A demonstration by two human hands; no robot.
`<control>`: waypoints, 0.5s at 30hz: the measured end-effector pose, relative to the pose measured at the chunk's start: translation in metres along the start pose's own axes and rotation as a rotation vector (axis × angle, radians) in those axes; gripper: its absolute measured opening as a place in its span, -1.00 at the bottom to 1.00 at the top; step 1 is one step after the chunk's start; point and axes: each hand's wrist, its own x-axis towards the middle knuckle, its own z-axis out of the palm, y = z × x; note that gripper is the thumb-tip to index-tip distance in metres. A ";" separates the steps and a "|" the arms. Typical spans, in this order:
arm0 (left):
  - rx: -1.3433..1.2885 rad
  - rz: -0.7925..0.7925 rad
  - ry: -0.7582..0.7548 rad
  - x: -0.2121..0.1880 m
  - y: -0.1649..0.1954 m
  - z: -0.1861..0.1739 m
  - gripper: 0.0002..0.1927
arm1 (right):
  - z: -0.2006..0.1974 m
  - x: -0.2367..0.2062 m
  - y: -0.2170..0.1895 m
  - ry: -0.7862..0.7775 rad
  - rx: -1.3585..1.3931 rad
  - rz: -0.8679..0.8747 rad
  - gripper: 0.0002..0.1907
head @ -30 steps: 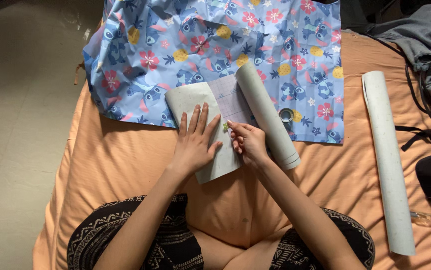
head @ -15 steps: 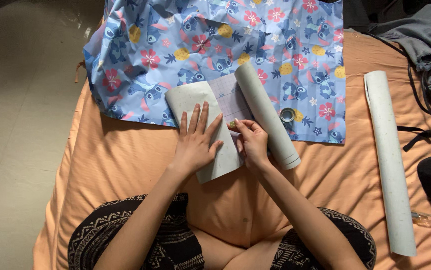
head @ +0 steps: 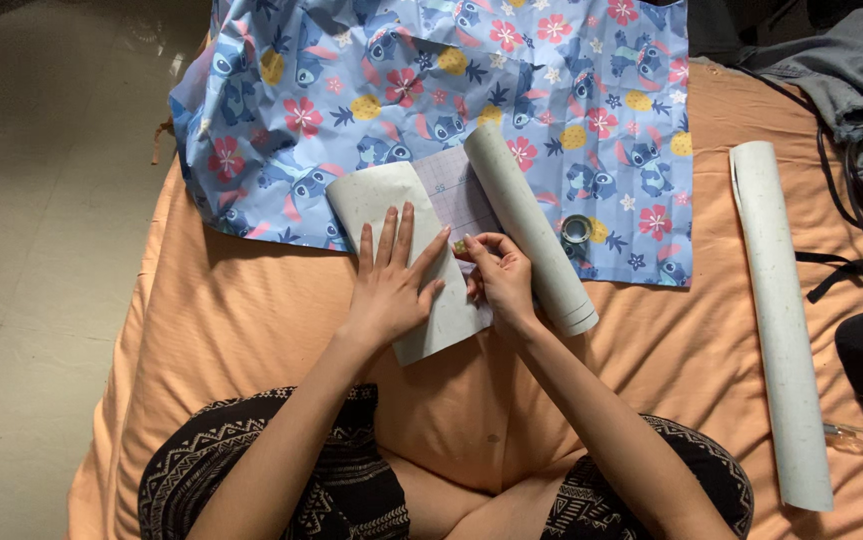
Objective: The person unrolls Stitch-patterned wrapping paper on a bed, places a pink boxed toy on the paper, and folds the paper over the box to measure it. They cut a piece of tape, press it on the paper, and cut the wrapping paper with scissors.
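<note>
On the orange bed [head: 251, 330], the grey roll [head: 526, 225] runs diagonally, just right of both hands. Left hand [head: 391, 280] lies flat and open on the sheet [head: 381, 195]; right hand [head: 499, 275], nearer the roll, pinches its edge.

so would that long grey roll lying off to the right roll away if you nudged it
The long grey roll would probably roll if nudged sideways, being a round tube. The soft orange bedsheet it lies on would likely slow it. It looks like rolled paper, so probably light and liable to sag if lifted by one end.
</note>
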 end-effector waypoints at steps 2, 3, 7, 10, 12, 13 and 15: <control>0.003 0.009 0.016 -0.001 0.000 -0.001 -0.21 | 0.000 0.000 -0.001 0.013 -0.020 0.013 -0.72; 0.003 0.004 0.011 -0.001 0.001 -0.001 -0.21 | 0.001 0.000 -0.001 0.022 -0.026 0.022 -0.73; 0.000 -0.006 0.012 -0.001 0.001 -0.003 -0.21 | 0.005 0.000 -0.002 0.028 0.008 0.040 -0.74; 0.001 -0.005 0.012 -0.002 0.000 -0.004 -0.21 | 0.008 0.000 -0.004 0.056 -0.017 0.072 -0.76; 0.007 -0.002 0.015 -0.002 0.000 -0.004 -0.21 | 0.011 0.000 -0.004 0.092 -0.023 0.075 -0.76; 0.013 0.001 0.018 -0.002 0.001 -0.004 -0.21 | 0.012 0.000 -0.004 0.112 -0.024 0.078 -0.76; 0.026 0.002 0.018 -0.002 0.001 -0.004 -0.21 | 0.014 0.001 -0.005 0.120 -0.012 0.071 -0.75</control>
